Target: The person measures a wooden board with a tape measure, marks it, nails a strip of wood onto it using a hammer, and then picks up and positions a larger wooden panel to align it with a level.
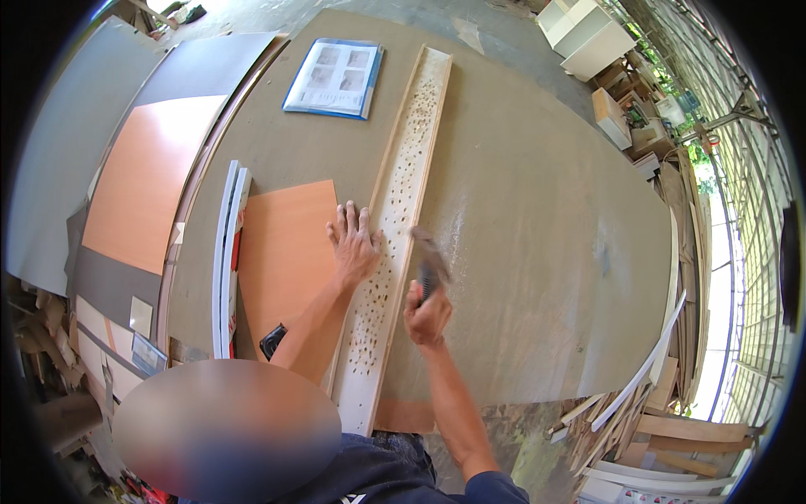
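Note:
A long, narrow white board [388,277] with raised wooden edges runs away from me across the worktable [537,210]. Brown spots or holes, too small to tell which, dot its face. My left hand [354,244] lies flat with fingers spread at the board's left edge, partly over an orange sheet [290,235]. In my right hand [428,319] is a hammer [430,273] with a dark grip, its head blurred by motion beside the board's right edge. Whether the head touches the board, I cannot tell.
A blue-edged document folder [336,77] lies at the far left of the board. White strips [228,260] and a black tool, perhaps a tape measure [273,340], are left of my arm. Panels [155,181] lean further left. Wood offcuts [588,428] pile up at the right.

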{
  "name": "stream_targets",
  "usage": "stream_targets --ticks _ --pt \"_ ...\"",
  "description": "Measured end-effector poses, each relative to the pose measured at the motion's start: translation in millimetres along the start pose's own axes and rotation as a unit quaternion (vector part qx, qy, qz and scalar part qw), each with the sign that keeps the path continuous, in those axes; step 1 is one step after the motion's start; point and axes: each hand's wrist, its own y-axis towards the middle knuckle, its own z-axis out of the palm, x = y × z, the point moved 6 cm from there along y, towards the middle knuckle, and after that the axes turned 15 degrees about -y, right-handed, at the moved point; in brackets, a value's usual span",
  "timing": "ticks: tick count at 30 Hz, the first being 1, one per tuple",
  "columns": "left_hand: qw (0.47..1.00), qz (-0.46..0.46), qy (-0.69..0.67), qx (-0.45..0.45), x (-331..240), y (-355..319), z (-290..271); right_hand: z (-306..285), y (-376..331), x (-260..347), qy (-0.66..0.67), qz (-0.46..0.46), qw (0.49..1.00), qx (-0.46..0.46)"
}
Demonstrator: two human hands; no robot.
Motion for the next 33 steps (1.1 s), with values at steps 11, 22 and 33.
stream_targets --ticks 11,22,33 --pt "1.000 0.000 0.004 -0.015 1.6 -3.0 -0.3 86.6 64.8 -49.7 -0.046 0.130 0.969 0.206" --pt "1.000 -0.008 0.002 -0.024 3.9 -2.5 -1.0 132.3 232.8 -8.0 0.012 0.121 0.975 -0.186" --pt "0.999 -0.031 -0.020 -0.019 12.3 -0.3 -3.4 177.7 257.8 9.8 -0.127 0.068 0.990 -0.006"
